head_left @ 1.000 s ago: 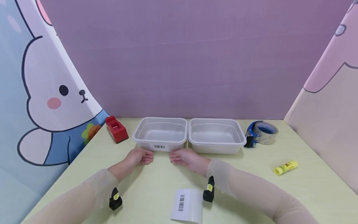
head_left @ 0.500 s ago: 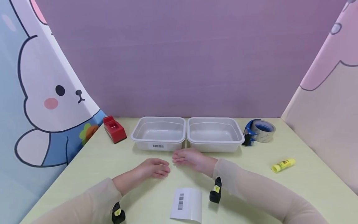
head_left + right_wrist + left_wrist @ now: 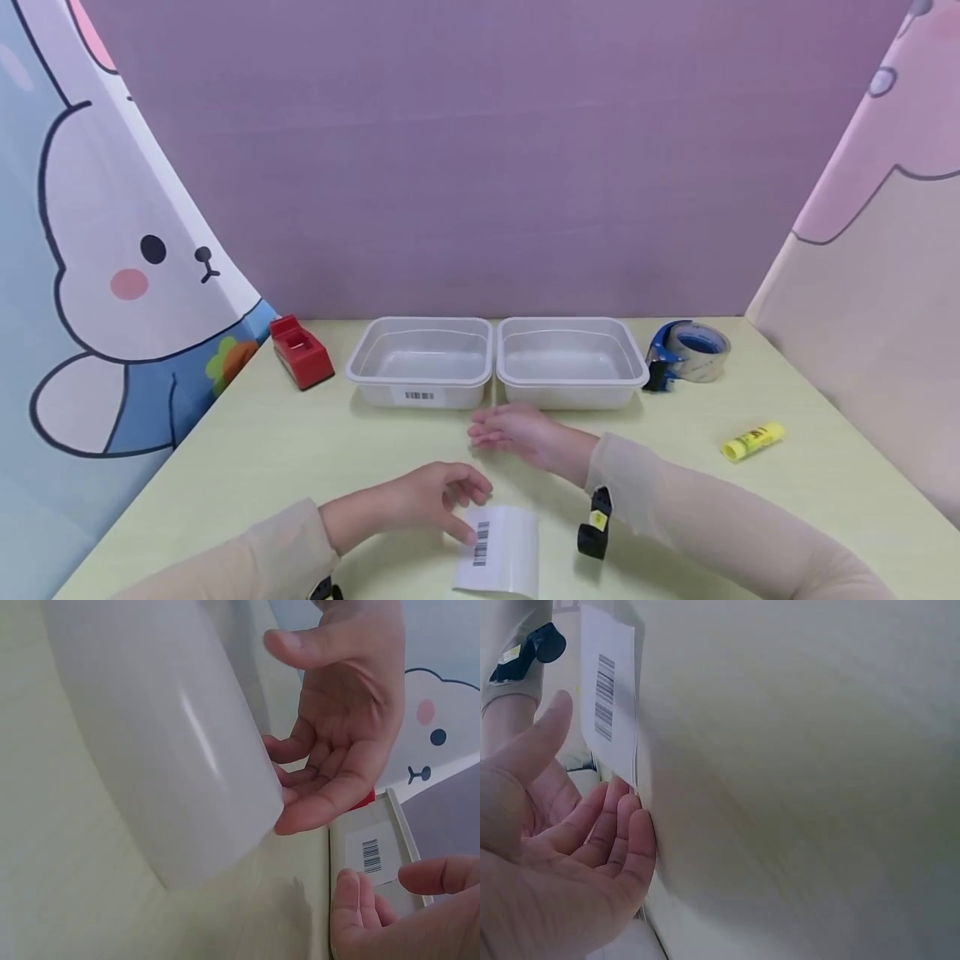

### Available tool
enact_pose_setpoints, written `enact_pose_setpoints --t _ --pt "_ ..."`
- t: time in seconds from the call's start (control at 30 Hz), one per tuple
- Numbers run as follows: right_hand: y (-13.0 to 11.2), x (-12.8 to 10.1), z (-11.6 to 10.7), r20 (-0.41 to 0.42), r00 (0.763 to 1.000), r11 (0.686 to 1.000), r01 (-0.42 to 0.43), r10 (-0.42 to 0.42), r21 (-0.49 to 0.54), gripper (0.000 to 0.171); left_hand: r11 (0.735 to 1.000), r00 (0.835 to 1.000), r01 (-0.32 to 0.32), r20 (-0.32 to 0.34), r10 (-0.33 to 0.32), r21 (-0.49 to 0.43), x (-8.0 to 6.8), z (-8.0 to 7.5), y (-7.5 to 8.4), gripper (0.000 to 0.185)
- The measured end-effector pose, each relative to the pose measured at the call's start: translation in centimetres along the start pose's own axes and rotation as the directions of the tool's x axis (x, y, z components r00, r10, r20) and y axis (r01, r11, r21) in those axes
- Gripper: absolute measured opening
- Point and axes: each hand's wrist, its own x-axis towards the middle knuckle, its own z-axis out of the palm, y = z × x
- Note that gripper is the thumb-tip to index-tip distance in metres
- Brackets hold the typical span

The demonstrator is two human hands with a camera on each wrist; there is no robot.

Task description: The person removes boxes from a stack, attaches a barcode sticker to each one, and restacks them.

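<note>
A white label sheet with a printed barcode (image 3: 506,554) lies on the table near its front, its right part curling up. My left hand (image 3: 431,500) is over its left edge, thumb and fingers apart, fingertips right at the sheet's far edge in the left wrist view. My right hand (image 3: 525,435) hovers in front of two white plastic tubs, fingers loosely extended and holding nothing. The left tub (image 3: 375,395) carries a barcode label (image 3: 418,396) on its front wall; the right tub (image 3: 573,397) shows a plain front.
At the back left sits a red tape dispenser (image 3: 302,354). A blue tape gun with a clear roll (image 3: 701,367) is beside the right tub. A yellow glue stick (image 3: 752,442) lies at the right. Printed cloth and a purple wall (image 3: 480,167) enclose the table.
My left hand has left the labelled tub and come toward me to the label sheet, its fingers spreading. The right hand has drawn back slightly from the tubs.
</note>
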Motion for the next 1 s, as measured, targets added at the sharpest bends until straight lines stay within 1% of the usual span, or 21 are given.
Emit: enact_pose_setpoints --t 0.07,0.27,0.4,0.5,0.57,0.67,0.77,0.83,0.9,1.0 --pt "0.0 -0.3 -0.1 0.011 1.0 1.0 0.003 -0.003 -0.006 0.042 1.0 1.0 -0.005 -0.006 0.005 0.011 0.0 0.3 0.1 0.046" --pt "0.0 -1.7 -0.3 0.027 1.0 1.0 0.009 -0.008 -0.021 0.04 0.999 0.999 -0.014 -0.051 0.016 0.041 -0.1 1.2 0.2 0.042" --pt "-0.1 -2.5 -0.3 0.026 1.0 0.999 0.016 -0.015 -0.035 0.036 0.999 0.998 -0.022 -0.062 0.025 0.047 0.0 1.4 0.1 0.034" --pt "-0.1 -3.0 -0.4 0.008 0.999 0.998 0.046 -0.046 -0.048 0.034 0.999 0.997 -0.019 -0.073 0.022 0.04 0.2 1.4 -0.1 0.026" --pt "-0.2 -3.3 -0.5 -0.01 0.997 0.996 0.07 -0.07 -0.062 0.034 1.0 0.995 -0.012 -0.094 0.014 0.02 0.4 1.3 -0.3 0.022" --pt "-0.4 -3.8 -0.7 -0.041 0.995 0.993 0.088 -0.092 -0.084 0.032 0.999 0.988 0.031 -0.151 -0.036 -0.032 0.7 1.2 -0.5 0.017" --pt "-0.5 -4.2 -1.1 -0.029 0.994 0.989 0.102 -0.106 -0.105 0.031 0.992 0.974 0.076 -0.205 -0.097 -0.105 1.0 1.2 -0.5 0.015" --pt "-0.4 -4.4 -1.3 -0.012 0.994 0.986 0.108 -0.11 -0.129 0.031 0.986 0.966 0.096 -0.227 -0.127 -0.139 1.1 1.3 -0.4 0.015" --pt "-0.2 -4.6 -1.4 0.007 0.993 0.98 0.114 -0.115 -0.161 0.031 0.982 0.961 0.098 -0.24 -0.135 -0.161 1.2 1.3 -0.3 0.015" --pt "0.1 -4.8 -1.6 0.025 0.993 0.973 0.116 -0.114 -0.2 0.031 0.979 0.959 0.083 -0.252 -0.13 -0.188 1.4 1.4 -0.1 0.017"
